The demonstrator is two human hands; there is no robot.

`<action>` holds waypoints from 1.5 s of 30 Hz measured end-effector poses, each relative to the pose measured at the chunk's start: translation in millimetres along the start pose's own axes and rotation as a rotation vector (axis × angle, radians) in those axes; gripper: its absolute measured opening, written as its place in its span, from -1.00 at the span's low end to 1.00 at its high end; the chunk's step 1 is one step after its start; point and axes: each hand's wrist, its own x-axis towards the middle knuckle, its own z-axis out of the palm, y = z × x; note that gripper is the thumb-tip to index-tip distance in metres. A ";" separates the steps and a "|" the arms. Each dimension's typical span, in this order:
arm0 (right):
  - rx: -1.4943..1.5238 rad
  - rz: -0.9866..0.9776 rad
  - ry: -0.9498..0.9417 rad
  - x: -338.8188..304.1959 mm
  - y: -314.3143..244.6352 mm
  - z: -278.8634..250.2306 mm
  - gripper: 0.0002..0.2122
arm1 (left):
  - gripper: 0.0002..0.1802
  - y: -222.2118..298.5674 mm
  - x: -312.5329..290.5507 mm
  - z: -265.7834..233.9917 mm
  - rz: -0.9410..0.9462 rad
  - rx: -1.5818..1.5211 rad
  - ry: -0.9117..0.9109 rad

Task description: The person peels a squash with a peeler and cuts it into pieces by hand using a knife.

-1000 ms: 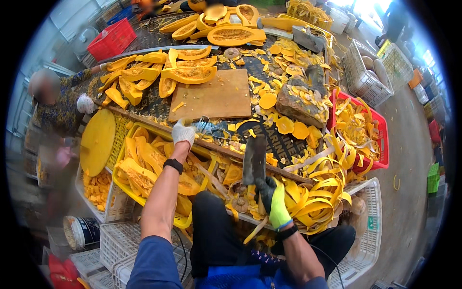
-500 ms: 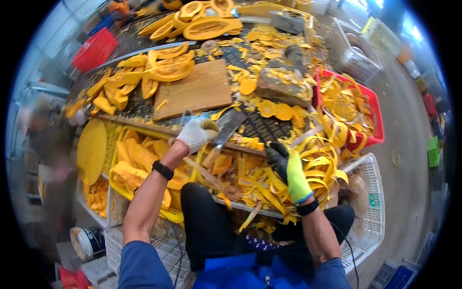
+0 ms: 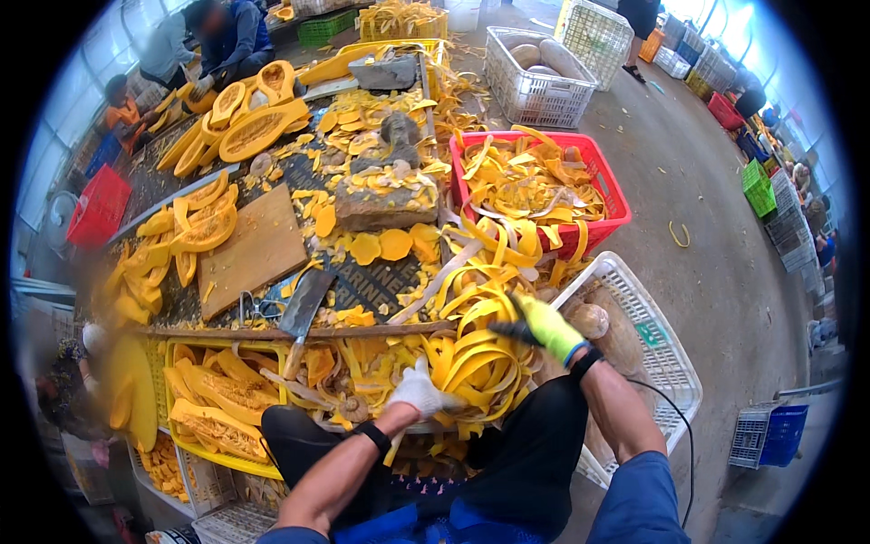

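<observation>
My left hand [image 3: 419,390], in a white knit glove, reaches into the near side of a heap of long orange pumpkin peels [image 3: 480,363]. Its fingertips are hard to make out among the strips. At the heap's right side is my right hand [image 3: 542,328], in a yellow-green glove with dark fingers. Its thumb and fingers are spread and slightly blurred against the peels. To the left, a cleaver [image 3: 308,297] lies across the wooden table edge, its handle pointing towards me. Nobody's hand is on it.
Halved pumpkins [image 3: 263,129] and a wooden board [image 3: 254,252] lie on the table. A yellow crate [image 3: 169,399] of pumpkin pieces stands at left. A red crate [image 3: 616,195] of peels and a white crate [image 3: 684,363] with whole pumpkins stand at right. Co-workers [image 3: 237,41] sit far left.
My view has swung to the right. The left hand has left the cleaver and moved right onto the peels. My right hand has shifted to the right side of the heap, its fingers spreading.
</observation>
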 end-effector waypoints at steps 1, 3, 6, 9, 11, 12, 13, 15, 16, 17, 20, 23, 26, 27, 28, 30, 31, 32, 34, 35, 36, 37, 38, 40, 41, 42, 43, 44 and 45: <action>-0.077 -0.015 -0.043 -14.7 -13.6 -0.1 0.12 | 0.27 20.6 -6.8 9.6 -0.058 0.014 0.071; 0.017 -0.126 -0.105 -28.6 -55.4 -23.0 0.02 | 0.21 24.4 -4.5 28.5 -0.026 -0.102 0.216; 0.048 -0.247 -0.110 -40.3 -62.7 -22.7 -0.03 | -0.01 39.9 11.3 65.5 0.194 -0.613 0.211; 0.100 -0.297 -0.092 -35.9 -48.3 3.2 -0.03 | -0.43 45.0 28.5 85.8 0.341 -0.614 0.286; 0.077 -0.286 -0.110 -29.1 -70.8 7.0 -0.24 | -0.56 36.6 35.9 73.9 0.071 -0.952 0.184; 0.105 -0.325 -0.089 -20.3 -66.0 24.3 -0.34 | -0.58 39.8 31.0 64.9 -0.017 -1.142 0.088; 0.250 -0.347 -0.072 -12.7 -43.0 45.1 -0.44 | -0.59 54.5 24.5 50.6 -0.087 -1.107 0.009; 0.758 -0.340 -0.060 9.0 24.8 86.0 -0.62 | -0.55 36.6 61.7 74.8 0.266 -0.767 0.039; 0.897 -0.345 -0.004 4.2 54.8 103.3 -0.67 | -0.54 60.5 51.3 78.6 0.157 -1.055 -0.089; 1.045 -0.420 0.010 9.7 23.3 93.8 -0.71 | -0.56 60.3 43.7 55.7 0.084 -1.108 -0.101; 0.625 -0.612 0.449 -11.5 -104.9 -42.7 -0.70 | -0.62 50.3 56.3 -3.7 0.185 -1.133 -0.059; 0.449 -0.620 0.674 -10.4 -85.7 -137.0 -0.48 | -0.52 197.6 62.8 -59.6 0.527 -1.084 -0.042; 0.332 -0.510 0.706 34.5 -42.3 -218.1 -0.53 | -0.52 275.0 117.5 -103.7 0.617 -0.960 -0.157; 0.308 -0.418 0.693 39.5 -14.1 -243.2 -0.52 | -0.48 306.4 114.0 -101.6 0.654 -0.870 -0.107; 0.285 -0.337 0.677 45.0 9.4 -269.5 -0.51 | -0.43 331.3 108.0 -99.3 0.697 -0.775 -0.054; -0.151 -0.220 0.829 7.4 30.0 -291.4 -0.46 | -0.25 324.0 111.3 -94.6 0.648 -0.455 0.102; -0.138 -0.194 0.825 -21.0 39.4 -291.6 -0.46 | -0.16 321.7 112.4 -91.3 0.616 -0.296 0.171; -0.123 -0.172 0.823 -53.2 44.0 -289.0 -0.46 | -0.12 305.8 113.9 -87.7 0.626 -0.218 0.209; 0.507 -0.127 0.704 -97.0 109.6 -258.6 -0.52 | -0.15 277.3 102.3 -71.3 0.627 -0.253 0.200; 0.587 -0.050 0.715 -131.0 131.0 -238.0 -0.60 | -0.20 268.0 85.3 -62.3 0.544 -0.334 0.116; 0.689 -0.008 0.710 -150.3 138.7 -209.8 -0.68 | -0.26 222.0 101.1 -64.0 0.534 -0.372 0.125; 0.668 0.090 0.716 -174.8 167.8 -178.8 -0.70 | -0.33 199.6 98.1 -59.8 0.456 -0.377 0.080; 0.648 0.194 0.722 -199.9 201.0 -140.6 -0.71 | -0.38 185.5 87.0 -47.1 0.327 -0.528 0.053; 0.523 0.426 0.681 -251.7 229.2 -78.7 -0.68 | -0.46 157.9 71.1 -37.1 0.249 -0.534 0.058; 0.495 0.442 0.666 -268.0 242.6 -45.7 -0.67 | -0.48 120.1 83.3 -40.7 0.305 -0.470 0.076; 0.463 0.479 0.650 -286.7 253.3 -15.4 -0.65 | -0.52 116.8 75.9 -33.3 0.244 -0.498 0.054; 0.479 0.516 0.581 -290.1 245.6 4.5 -0.65 | -0.55 107.1 70.1 -32.8 0.222 -0.510 0.052; 0.491 0.551 0.512 -291.1 237.7 19.7 -0.65 | -0.57 98.7 65.5 -32.2 0.202 -0.525 0.050; 0.477 0.592 0.465 -284.6 231.6 32.6 -0.66 | -0.59 94.8 61.9 -28.0 0.185 -0.537 0.054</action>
